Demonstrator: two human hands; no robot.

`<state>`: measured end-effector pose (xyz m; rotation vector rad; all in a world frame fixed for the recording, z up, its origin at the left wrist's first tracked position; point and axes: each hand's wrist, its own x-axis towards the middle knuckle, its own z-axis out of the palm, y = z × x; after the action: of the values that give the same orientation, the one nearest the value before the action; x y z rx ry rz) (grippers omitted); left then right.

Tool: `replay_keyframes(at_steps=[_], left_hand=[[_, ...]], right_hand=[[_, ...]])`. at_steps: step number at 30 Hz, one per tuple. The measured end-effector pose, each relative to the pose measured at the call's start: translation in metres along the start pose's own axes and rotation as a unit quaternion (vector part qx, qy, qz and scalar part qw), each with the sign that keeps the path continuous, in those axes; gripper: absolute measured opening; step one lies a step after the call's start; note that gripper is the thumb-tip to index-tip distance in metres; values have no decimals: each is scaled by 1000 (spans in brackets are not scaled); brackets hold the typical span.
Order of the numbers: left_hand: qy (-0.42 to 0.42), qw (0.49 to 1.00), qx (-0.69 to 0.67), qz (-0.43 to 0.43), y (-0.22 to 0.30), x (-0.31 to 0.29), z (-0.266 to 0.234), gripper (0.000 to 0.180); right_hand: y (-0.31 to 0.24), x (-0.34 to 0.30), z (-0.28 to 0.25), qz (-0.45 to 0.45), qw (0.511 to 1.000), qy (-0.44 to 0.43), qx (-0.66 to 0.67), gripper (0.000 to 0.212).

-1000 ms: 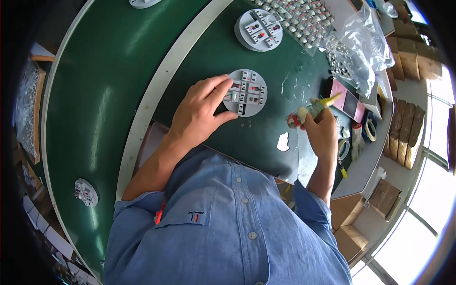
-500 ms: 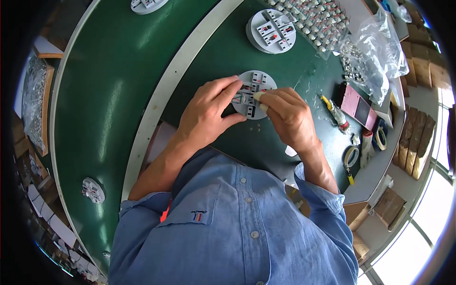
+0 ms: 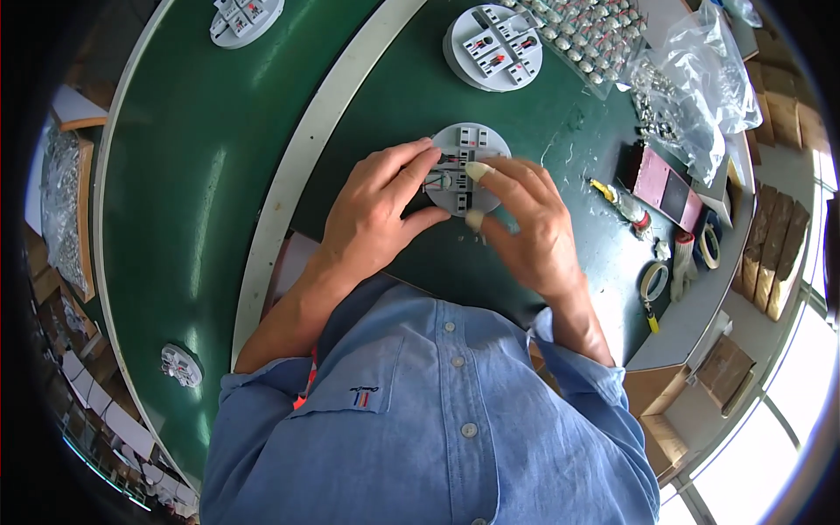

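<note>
A round grey plastic disc [image 3: 486, 140] with small raised blocks, slots and thin wires lies on the green table in front of me. My left hand [image 3: 378, 203] grips its left edge, fingertips at the upper left and thumb at the lower left. On the right side, my right hand [image 3: 529, 219] wears pale finger covers on thumb and index finger. Its thumb and index are spread apart. The index tip is over the disc's middle, and the thumb tip is by the lower right rim. No held part shows between them. The right hand hides the disc's right side.
More grey discs form a stack [image 3: 494, 51] at the far side. Beside it lies a tray of small wired parts [image 3: 595, 39] and a clear plastic bag [image 3: 704, 87]. A pink box [image 3: 663, 185], a yellow-tipped tool [image 3: 617, 201] and a tape roll [image 3: 654, 282] are to the right. A green conveyor [image 3: 210, 175] runs along the left.
My right thumb and index finger have parted from a pinch over the disc. The left hand keeps its hold. Discs on the left conveyor have shifted slightly in view.
</note>
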<state>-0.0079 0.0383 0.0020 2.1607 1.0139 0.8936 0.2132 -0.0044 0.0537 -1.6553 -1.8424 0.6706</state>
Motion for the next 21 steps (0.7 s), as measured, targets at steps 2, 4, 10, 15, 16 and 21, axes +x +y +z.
replay_keyframes(at_steps=[2,4,10,15,16,21], left_hand=[[-2,1000,-9,-6,0,2,1,71],[-4,1000,-17,-11,1,3,0,71],[7,1000,-17,-6,10,4,-7,66],[-29,986,-156,-56,26,4,-24,45],[-55,983,-150,-89,26,3,-23,39],[-106,964,-164,-183,31,7,-11,23]], right_hand=[[14,0,-10,-63,995,-31,-72,50],[25,0,-13,-125,980,-61,-145,55],[38,7,-13,-232,967,-40,-102,53],[24,-12,-23,-171,985,-4,-34,39],[22,-17,-19,-88,996,-8,-2,33],[21,-27,-2,175,975,5,140,24]])
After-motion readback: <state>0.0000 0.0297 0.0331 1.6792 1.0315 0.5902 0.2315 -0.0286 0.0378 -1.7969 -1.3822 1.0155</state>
